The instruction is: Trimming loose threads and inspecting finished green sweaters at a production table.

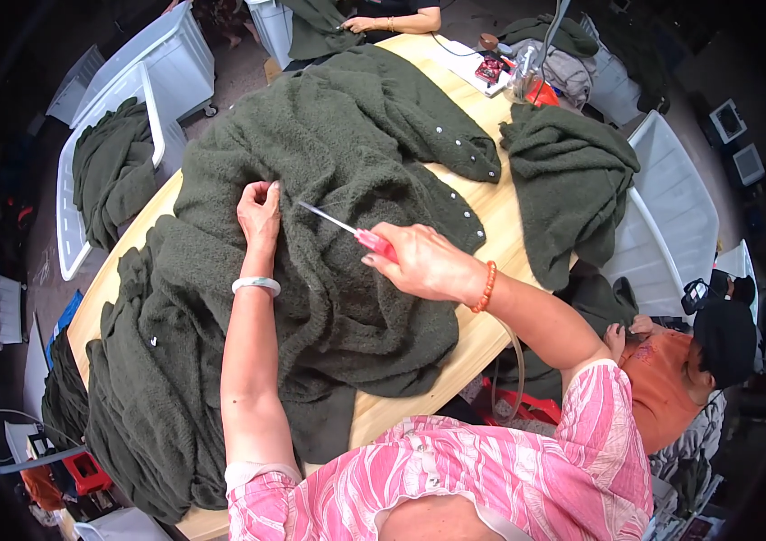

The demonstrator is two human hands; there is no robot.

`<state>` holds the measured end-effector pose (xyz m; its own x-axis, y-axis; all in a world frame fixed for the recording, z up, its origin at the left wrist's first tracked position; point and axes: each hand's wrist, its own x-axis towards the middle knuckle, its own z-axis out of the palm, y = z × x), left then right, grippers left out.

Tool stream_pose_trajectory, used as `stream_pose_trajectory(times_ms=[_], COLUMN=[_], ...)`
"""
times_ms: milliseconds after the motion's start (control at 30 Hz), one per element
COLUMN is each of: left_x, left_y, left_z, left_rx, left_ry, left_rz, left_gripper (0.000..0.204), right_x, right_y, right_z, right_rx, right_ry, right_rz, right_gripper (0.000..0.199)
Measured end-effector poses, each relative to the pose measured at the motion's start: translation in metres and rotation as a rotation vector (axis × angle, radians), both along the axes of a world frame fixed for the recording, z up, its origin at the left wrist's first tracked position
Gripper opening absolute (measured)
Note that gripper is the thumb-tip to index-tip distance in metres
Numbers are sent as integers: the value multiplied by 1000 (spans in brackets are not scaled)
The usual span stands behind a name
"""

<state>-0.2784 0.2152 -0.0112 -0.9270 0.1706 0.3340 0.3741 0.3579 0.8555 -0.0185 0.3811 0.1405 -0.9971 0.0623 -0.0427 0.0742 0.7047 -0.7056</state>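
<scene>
**Fine tool poised over a bunched green fleece**

The right hand [423, 259] is wrapped around the pink-red handle of a thin metal tool [366, 238], its shaft pointing up and left toward the other hand — a hold that seems suited to guiding a fine tip rather than to force. The left hand [259, 218] has thumb and fingertips drawn together at the cloth, probably to control a small spot near that tip. Both are over a dark green fleece [329, 113], bunched across the middle of the bench [503, 236]; spread so broadly, it presumably needs no hand to carry its weight. Its studded edges fan out toward the far right. A separate green bundle [572, 167] lies at the bench's right edge, perhaps parked there to leave the middle free. Past the left edge, a white bin [64, 221] holds more green cloth.

Whether the left fingertips grip thread, fluff or a fold cannot be told. The fist covers much of the tool's handle, so its exact kind is unclear. Folds blur where the fleece ends and the near-left heap [148, 397] begins. What supports the bundle's outer side is hidden. At the far end, the top edge cuts off a co-worker — mainly an arm [401, 22] shows.
</scene>
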Motion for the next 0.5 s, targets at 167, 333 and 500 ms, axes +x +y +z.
stream_pose_trajectory(times_ms=[167, 333, 500], left_x=[26, 38, 116], left_y=[12, -6, 0], left_z=[16, 4, 12], left_rx=[388, 235, -19], left_ry=[-350, -167, 33], left_rz=[-319, -152, -287], left_gripper=[9, 19, 56], right_x=[-9, -3, 40], right_y=[2, -8, 5], right_z=[9, 13, 10], right_rx=[195, 206, 154], right_ry=[-57, -134, -141], right_rz=[-7, 73, 37], right_gripper=[28, 27, 25])
